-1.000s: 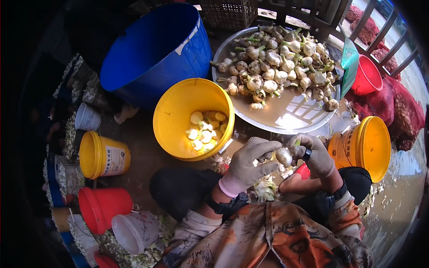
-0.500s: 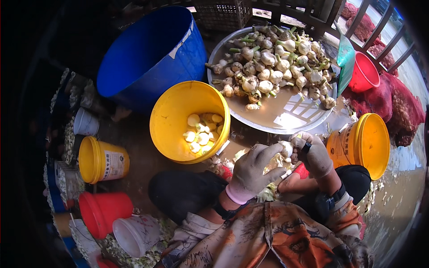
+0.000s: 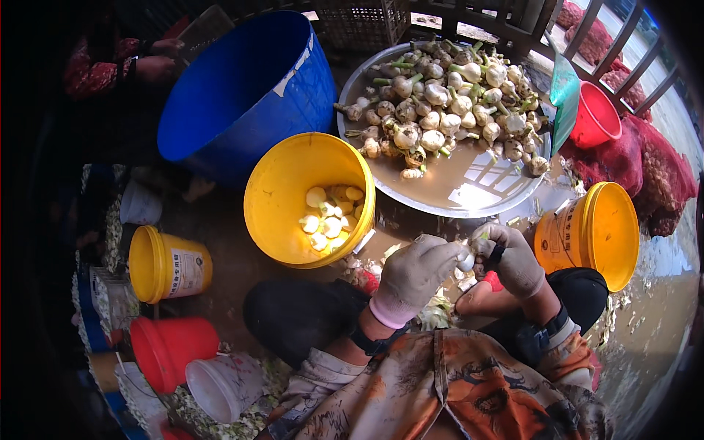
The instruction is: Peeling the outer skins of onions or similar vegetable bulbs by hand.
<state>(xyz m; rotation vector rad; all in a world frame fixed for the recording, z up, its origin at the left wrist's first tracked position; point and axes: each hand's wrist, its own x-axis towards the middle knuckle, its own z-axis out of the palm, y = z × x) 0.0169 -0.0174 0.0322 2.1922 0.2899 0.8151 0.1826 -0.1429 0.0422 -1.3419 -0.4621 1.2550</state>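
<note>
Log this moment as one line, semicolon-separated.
Left grey-gloved hand: holding white round garlic bulb; right grey-gloved hand: at same bulb; round yellow plastic bucket: pale bulbs inside; round silvery metal basin: heaped bulbs

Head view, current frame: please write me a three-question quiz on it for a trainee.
1. What do the left hand and right hand hold between them?
2. True or false: both hands are bare.
3. The large heap of bulbs lies in which container?
A) the blue tub
B) the round metal tray
C) the red bowl

Key: 1. A garlic bulb. 2. False; they wear gloves. 3. B.
</note>
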